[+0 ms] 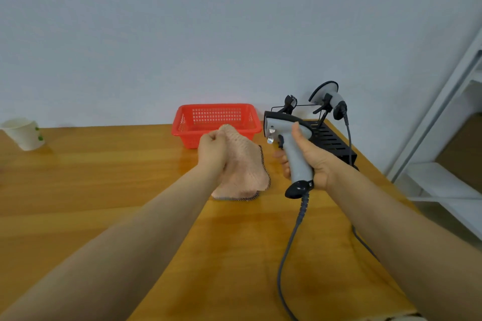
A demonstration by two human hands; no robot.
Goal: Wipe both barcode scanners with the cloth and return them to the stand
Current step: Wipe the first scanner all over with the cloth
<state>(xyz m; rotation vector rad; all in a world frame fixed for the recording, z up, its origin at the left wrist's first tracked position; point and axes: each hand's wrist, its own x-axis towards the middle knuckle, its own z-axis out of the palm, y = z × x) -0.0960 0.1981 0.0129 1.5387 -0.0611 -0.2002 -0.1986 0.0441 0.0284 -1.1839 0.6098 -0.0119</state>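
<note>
Pale grey wall point(208, 21) fills the top of the view, and under it runs a glossy wooden table point(104, 177), with white shelving point(443, 185) off its right edge. A red basket point(187, 138) stands at the back against the wall. Just beside it is the black stand point(331, 141), with one cradle point(289, 103) empty.

Now the action. The pink cloth point(245, 164) hangs in the air in front of the basket. The left hand point(212, 151) has it bunched, fingers curled tight round the top of the fabric, and its lower edge hangs close to the tabletop. The first scanner point(297, 161) is up off the stand in the right hand point(313, 159). The fingers wrap round the grey handle and the thumb lies up along the back of it. The head points left toward the cloth, and the cable point(289, 242) trails down across the table. Cloth and scanner are near each other but apart.

The second scanner point(331, 99) sits in its cradle at the back, and by the look of it its turn comes later. A paper cup point(23, 133) stands far left, well out of play.

My read is that the wipe of scanner one is only just being set up. Next, the left hand needs to bring the cloth across onto the head and trigger side while the right holds firm and turns the body to offer each face. After that it goes into the empty cradle, with care taken over the cable.
</note>
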